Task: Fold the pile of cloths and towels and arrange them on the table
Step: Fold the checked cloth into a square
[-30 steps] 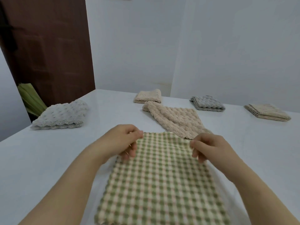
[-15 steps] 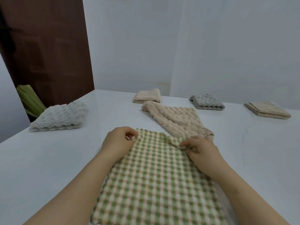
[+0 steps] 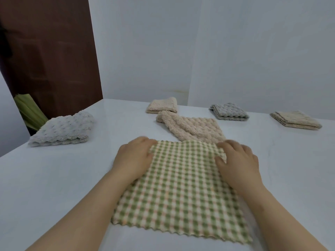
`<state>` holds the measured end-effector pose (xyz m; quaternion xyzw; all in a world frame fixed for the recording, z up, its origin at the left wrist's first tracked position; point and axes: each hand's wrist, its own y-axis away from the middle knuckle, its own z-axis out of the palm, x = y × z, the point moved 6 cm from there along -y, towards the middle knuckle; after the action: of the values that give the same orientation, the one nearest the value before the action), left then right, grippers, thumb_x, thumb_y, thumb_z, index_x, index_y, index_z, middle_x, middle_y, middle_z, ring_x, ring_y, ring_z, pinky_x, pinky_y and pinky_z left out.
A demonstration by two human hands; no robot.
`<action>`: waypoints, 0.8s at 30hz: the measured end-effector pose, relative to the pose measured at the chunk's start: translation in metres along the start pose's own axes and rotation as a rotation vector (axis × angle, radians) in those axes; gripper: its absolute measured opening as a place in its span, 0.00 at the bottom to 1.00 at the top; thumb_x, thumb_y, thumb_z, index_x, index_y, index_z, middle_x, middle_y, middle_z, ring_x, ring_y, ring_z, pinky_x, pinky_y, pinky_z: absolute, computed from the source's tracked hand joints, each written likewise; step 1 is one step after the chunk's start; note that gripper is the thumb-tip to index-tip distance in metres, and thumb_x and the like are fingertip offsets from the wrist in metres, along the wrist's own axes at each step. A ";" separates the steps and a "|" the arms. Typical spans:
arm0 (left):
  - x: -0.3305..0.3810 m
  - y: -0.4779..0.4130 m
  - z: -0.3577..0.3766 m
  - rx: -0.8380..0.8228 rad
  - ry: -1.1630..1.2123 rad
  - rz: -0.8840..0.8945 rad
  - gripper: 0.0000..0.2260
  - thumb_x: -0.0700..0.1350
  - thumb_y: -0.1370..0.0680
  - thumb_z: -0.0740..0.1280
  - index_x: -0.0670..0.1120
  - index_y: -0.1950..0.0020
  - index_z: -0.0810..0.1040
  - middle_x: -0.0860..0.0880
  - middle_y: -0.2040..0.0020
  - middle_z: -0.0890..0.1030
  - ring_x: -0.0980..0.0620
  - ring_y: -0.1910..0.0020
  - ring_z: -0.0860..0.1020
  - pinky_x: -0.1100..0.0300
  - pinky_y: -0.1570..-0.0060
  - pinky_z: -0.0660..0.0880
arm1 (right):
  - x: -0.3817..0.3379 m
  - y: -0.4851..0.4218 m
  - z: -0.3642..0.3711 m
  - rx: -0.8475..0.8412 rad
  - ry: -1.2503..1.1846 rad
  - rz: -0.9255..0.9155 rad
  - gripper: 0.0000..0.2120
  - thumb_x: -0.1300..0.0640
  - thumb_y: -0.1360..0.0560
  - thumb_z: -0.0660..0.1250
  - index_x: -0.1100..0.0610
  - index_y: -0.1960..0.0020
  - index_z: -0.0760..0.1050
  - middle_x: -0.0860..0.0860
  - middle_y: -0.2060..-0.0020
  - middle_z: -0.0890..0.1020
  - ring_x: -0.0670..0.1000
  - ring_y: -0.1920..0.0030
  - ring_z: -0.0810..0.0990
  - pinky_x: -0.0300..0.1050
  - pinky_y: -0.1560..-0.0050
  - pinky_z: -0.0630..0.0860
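Head view: a white table (image 3: 54, 178) fills the lower half. On it, nearest the person, a green checked cloth (image 3: 181, 187) lies flat & unfolded, zigzag edge toward the camera. Just behind it, touching its far edge, is a beige towel (image 3: 192, 127), spread out w/ one end bunched. At the L side sits a folded pale towel (image 3: 63, 129), well apart. The right hand (image 3: 239, 160) lies flat on the cloth's far R corner, fingers loose and spread. The left hand (image 3: 135, 156) is palm-down on the far L corner; blurred, so I cannot tell if it pinches. At the back: a folded tan towel (image 3: 295, 120), a folded grey towel (image 3: 228, 111), a small beige towel (image 3: 162, 105).
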<state>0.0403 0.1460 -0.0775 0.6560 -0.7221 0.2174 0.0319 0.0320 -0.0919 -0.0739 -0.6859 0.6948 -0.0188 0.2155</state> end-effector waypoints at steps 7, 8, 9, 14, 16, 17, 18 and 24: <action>0.016 0.021 0.028 -0.483 -0.142 0.134 0.26 0.61 0.23 0.55 0.59 0.26 0.54 0.56 0.24 0.52 0.57 0.25 0.51 0.52 0.26 0.47 | -0.029 0.015 0.022 -0.347 0.013 -0.246 0.18 0.47 0.20 0.50 0.42 0.31 0.62 0.40 0.31 0.64 0.47 0.30 0.60 0.48 0.32 0.55; 0.016 0.019 0.030 -0.434 -0.133 0.128 0.26 0.62 0.22 0.54 0.59 0.26 0.54 0.56 0.24 0.52 0.57 0.25 0.50 0.51 0.26 0.47 | -0.028 0.015 0.022 -0.338 0.030 -0.233 0.18 0.47 0.19 0.48 0.42 0.30 0.60 0.40 0.30 0.62 0.47 0.29 0.59 0.48 0.31 0.53; 0.017 0.017 0.032 -0.385 -0.121 0.125 0.25 0.62 0.22 0.53 0.59 0.26 0.55 0.55 0.24 0.53 0.56 0.25 0.50 0.50 0.26 0.46 | -0.027 0.016 0.020 -0.319 0.061 -0.227 0.19 0.48 0.19 0.47 0.43 0.29 0.58 0.41 0.29 0.61 0.47 0.28 0.58 0.48 0.30 0.53; 0.028 0.011 0.015 -0.155 -0.095 0.175 0.20 0.60 0.24 0.60 0.60 0.33 0.66 0.55 0.31 0.65 0.55 0.30 0.60 0.54 0.32 0.55 | -0.052 0.031 -0.002 -0.245 -0.084 -0.390 0.12 0.48 0.25 0.62 0.43 0.41 0.71 0.41 0.45 0.72 0.45 0.40 0.69 0.40 0.38 0.63; 0.033 0.014 0.002 -0.145 -0.012 0.237 0.10 0.54 0.26 0.65 0.59 0.44 0.75 0.56 0.44 0.73 0.56 0.40 0.70 0.61 0.40 0.64 | -0.064 0.040 -0.008 -0.413 -0.291 -0.429 0.06 0.50 0.29 0.69 0.45 0.53 0.75 0.41 0.58 0.74 0.41 0.54 0.72 0.35 0.50 0.69; 0.034 0.017 -0.002 -0.205 0.070 0.261 0.06 0.50 0.26 0.67 0.58 0.51 0.77 0.56 0.50 0.76 0.58 0.47 0.74 0.64 0.46 0.68 | -0.068 0.045 -0.008 -0.518 -0.354 -0.432 0.07 0.51 0.32 0.72 0.46 0.56 0.76 0.42 0.61 0.74 0.40 0.58 0.72 0.35 0.53 0.70; 0.036 0.023 -0.004 -0.295 0.147 0.270 0.06 0.46 0.27 0.69 0.58 0.57 0.77 0.57 0.56 0.78 0.61 0.54 0.76 0.67 0.52 0.71 | -0.070 0.049 -0.005 -0.619 -0.374 -0.434 0.08 0.51 0.34 0.74 0.47 0.57 0.76 0.43 0.61 0.75 0.40 0.60 0.72 0.36 0.55 0.71; 0.040 0.040 0.003 -0.560 0.140 0.275 0.09 0.48 0.29 0.71 0.57 0.50 0.79 0.61 0.55 0.73 0.61 0.51 0.72 0.67 0.48 0.70 | -0.067 0.055 0.006 -0.688 -0.151 -0.504 0.15 0.44 0.37 0.74 0.43 0.55 0.72 0.42 0.54 0.72 0.42 0.48 0.66 0.35 0.50 0.66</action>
<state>-0.0028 0.1091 -0.0775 0.5014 -0.8319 0.0571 0.2310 -0.0206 -0.0225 -0.0785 -0.8655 0.4536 0.2123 0.0133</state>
